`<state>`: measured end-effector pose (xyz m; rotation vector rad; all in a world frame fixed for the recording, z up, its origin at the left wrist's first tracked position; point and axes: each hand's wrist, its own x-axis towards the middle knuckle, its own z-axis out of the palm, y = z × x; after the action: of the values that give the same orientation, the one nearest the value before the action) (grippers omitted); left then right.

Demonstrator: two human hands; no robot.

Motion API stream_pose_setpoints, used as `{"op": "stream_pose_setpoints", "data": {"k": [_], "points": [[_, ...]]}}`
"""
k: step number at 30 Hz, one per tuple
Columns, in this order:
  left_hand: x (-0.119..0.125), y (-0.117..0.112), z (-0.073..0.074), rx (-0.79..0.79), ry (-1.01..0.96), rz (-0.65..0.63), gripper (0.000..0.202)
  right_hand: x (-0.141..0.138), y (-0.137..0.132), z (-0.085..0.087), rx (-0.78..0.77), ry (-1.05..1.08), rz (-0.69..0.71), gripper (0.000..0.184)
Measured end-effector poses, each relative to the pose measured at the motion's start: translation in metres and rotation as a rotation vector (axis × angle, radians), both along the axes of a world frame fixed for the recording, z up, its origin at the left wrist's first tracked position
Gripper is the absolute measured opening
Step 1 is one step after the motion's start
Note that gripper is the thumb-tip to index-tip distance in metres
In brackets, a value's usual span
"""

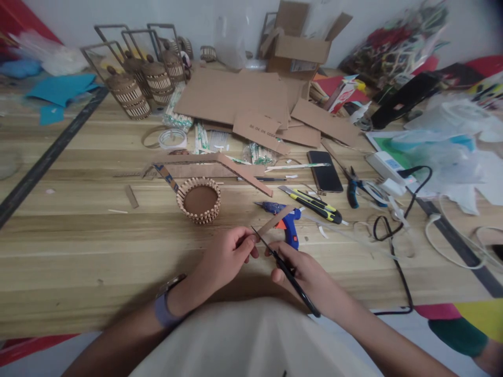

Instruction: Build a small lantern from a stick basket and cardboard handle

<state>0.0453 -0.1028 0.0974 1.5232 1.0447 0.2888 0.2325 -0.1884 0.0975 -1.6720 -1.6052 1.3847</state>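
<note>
My left hand [231, 251] pinches the near end of a narrow cardboard strip [276, 219], which slants up to the right. In my right hand [298, 272] is a pair of black-handled scissors [288, 275], its blades at the strip just beside my left fingertips. Behind the strip lies a blue hot glue gun [291, 230], partly covered by it. A small round basket [199, 201] of short wooden sticks with a brown base stands beyond my left hand. One longer cardboard strip [168, 178] leans at its rim.
A yellow-black utility knife [314, 204], a phone [325, 172] and blue-handled pliers [352, 191] lie to the right, near tangled cables [393, 235]. Flat cardboard sheets [236, 97], a tape roll [173, 139] and several lidded stick buckets [128, 97] fill the back. A bent cardboard strip [247, 178] lies mid-table.
</note>
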Motion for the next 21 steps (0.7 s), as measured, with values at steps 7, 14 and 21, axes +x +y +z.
{"op": "stream_pose_setpoints", "data": {"k": [7,14,21], "points": [[-0.0021,-0.0003,-0.0031,0.014,-0.027,0.001,0.030,-0.0019,0.0004,0.0017,0.037,-0.010,0.019,0.061],[-0.0021,0.0000,-0.0023,0.031,-0.009,0.000,0.031,-0.0022,0.0012,0.0035,0.061,-0.053,0.030,0.063],[-0.0026,-0.0002,-0.0021,0.009,-0.019,0.011,0.030,-0.0036,0.0016,0.0016,0.096,-0.040,0.037,0.070]]}}
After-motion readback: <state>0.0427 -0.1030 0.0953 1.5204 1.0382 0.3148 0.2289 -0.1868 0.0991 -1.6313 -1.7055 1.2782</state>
